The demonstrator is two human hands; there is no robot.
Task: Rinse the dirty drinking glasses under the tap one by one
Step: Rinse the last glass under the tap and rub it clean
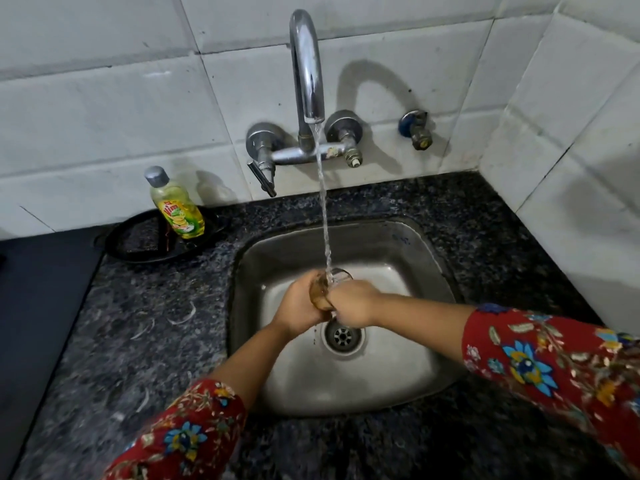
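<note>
A clear drinking glass (320, 292) with a brownish tint is held over the steel sink (408, 382). My left hand (298, 306) wraps its left side and my right hand (353, 301) grips its right side. Water runs from the chrome tap (306, 64) in a thin stream straight into the glass's open mouth. Most of the glass is hidden between my fingers. The drain (343, 336) lies just below my hands. No other glasses show in view.
A yellow dish-soap bottle (176, 209) stands on a black round tray (138, 240) at the back left of the dark granite counter (138, 323). White tiled walls close the back and right. A small blue valve (415, 128) sticks out of the back wall.
</note>
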